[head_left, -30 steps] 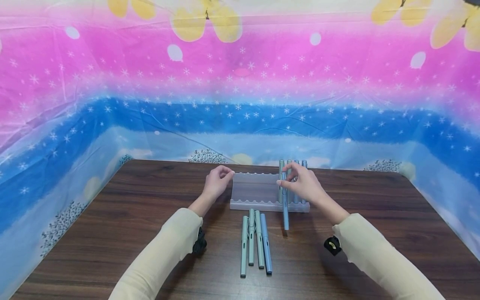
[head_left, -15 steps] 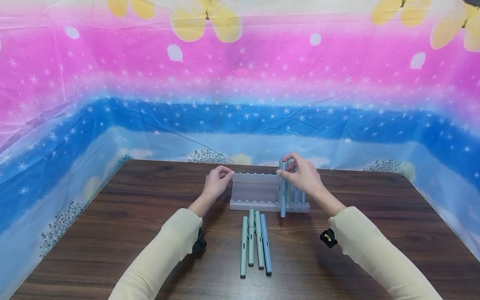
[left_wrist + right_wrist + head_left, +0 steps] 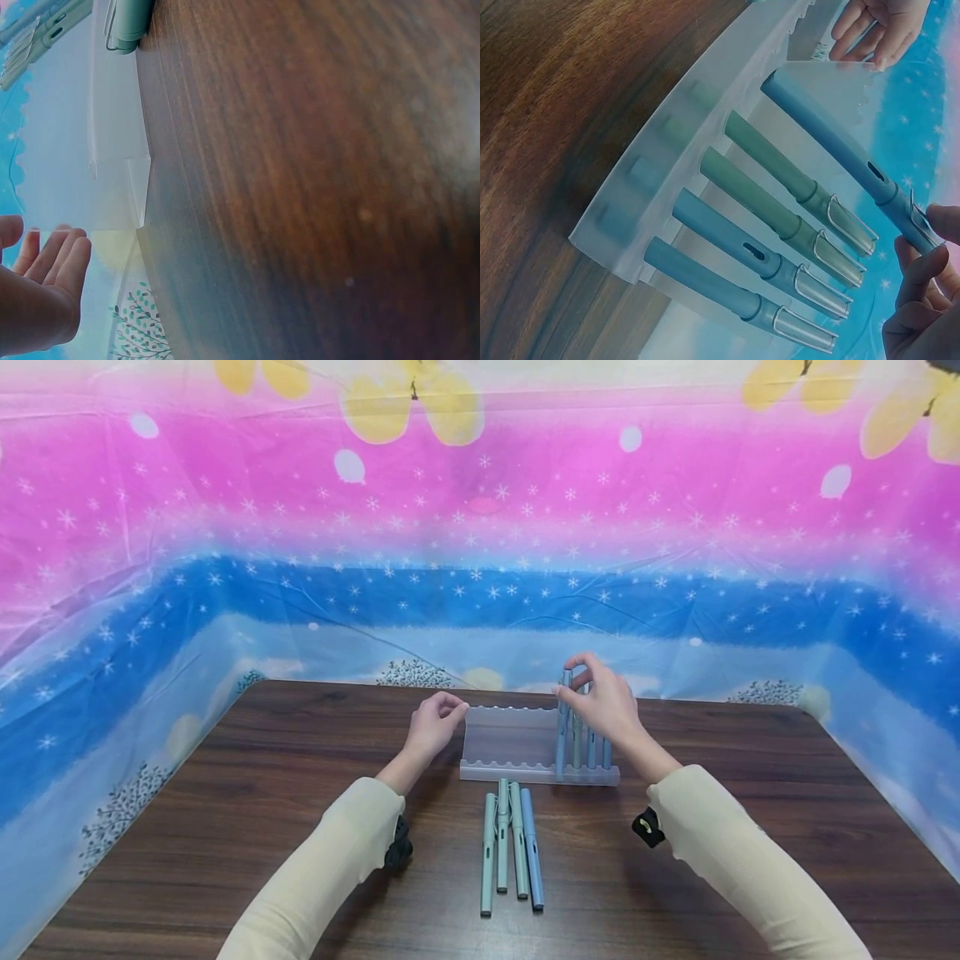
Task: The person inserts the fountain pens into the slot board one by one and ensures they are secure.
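Note:
My right hand (image 3: 611, 703) pinches a blue fountain pen (image 3: 825, 135) by its cap end, between thumb and fingers. The pen is held cap up before the clear plastic pen rack (image 3: 510, 735), its lower end close over the front ledge in the right wrist view. Two green pens (image 3: 750, 191) and two blue pens (image 3: 720, 232) lean side by side in the rack's right-hand slots, clips outward. At the rack's upper left corner, my left hand (image 3: 437, 722) pinches the edge between thumb and fingers.
Several loose pens lie on the wooden table (image 3: 262, 827) in front of the rack: green pens (image 3: 488, 852) and a blue pen (image 3: 532, 852) at their right. A patterned cloth (image 3: 480, 593) hangs behind the table and along its sides.
My right hand has risen and moved slightly back, lifting the blue pen from below the rack's front ledge to above it. My left hand has stayed at the corner.

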### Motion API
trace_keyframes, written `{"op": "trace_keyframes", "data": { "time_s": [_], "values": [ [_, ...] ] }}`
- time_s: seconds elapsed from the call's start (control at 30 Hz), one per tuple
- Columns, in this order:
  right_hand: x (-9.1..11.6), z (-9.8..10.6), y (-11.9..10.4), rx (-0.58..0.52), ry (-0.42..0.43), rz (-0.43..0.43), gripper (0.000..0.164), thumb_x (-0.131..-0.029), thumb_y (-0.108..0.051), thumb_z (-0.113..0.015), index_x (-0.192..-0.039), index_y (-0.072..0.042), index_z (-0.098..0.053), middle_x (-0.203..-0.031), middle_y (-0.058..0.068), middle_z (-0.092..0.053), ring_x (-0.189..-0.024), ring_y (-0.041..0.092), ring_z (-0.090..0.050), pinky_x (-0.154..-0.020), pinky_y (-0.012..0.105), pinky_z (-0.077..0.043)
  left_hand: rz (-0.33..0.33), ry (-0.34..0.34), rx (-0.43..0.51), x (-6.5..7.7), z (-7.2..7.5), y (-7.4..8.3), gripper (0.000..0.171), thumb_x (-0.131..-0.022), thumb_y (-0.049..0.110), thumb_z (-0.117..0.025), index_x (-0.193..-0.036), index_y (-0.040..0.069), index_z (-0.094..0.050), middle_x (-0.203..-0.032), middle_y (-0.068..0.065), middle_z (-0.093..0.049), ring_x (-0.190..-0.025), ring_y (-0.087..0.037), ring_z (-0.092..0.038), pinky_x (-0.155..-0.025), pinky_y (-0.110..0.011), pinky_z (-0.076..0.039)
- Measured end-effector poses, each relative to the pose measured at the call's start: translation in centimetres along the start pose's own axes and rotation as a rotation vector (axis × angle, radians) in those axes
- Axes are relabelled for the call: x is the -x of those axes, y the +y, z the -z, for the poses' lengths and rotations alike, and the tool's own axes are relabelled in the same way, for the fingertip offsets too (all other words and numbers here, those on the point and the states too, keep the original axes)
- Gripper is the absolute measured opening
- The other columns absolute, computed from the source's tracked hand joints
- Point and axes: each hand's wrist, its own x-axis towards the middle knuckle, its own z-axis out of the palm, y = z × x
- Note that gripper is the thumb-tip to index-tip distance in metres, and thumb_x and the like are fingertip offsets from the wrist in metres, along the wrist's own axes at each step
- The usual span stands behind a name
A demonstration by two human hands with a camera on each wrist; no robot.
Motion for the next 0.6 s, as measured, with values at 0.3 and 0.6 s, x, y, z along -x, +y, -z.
{"op": "trace_keyframes", "data": {
  "time_s": [0.3, 0.6],
  "values": [
    [-0.3, -0.8, 0.2, -0.034, 0.088, 0.062, 0.029, -0.081, -0.025, -0.064, -0.105, -0.014, -0.052, -0.081, 0.005, -0.061, -0.052, 0.016, -0.049, -0.044, 0.032, -0.037, -0.006, 0.004, -0.001, 0.0, 0.0, -0.1, 0.017, -0.087, 0.019, -0.055, -0.092, 0.002, -0.058, -0.094, -0.013, -0.063, -0.09, -0.024, -0.058, -0.077, -0.037, -0.044],
    [-0.2, -1.8, 0.7, -0.068, 0.159, 0.091, 0.029, -0.081, -0.024, -0.065, -0.105, -0.013, -0.051, -0.079, 0.004, -0.061, -0.046, 0.014, -0.046, -0.038, 0.03, -0.034, -0.005, 0.002, -0.002, -0.1, 0.0, -0.2, 0.017, -0.087, 0.019, -0.056, -0.092, 0.002, -0.058, -0.094, -0.013, -0.063, -0.09, -0.025, -0.058, -0.078, -0.037, -0.044]
  ]
}}
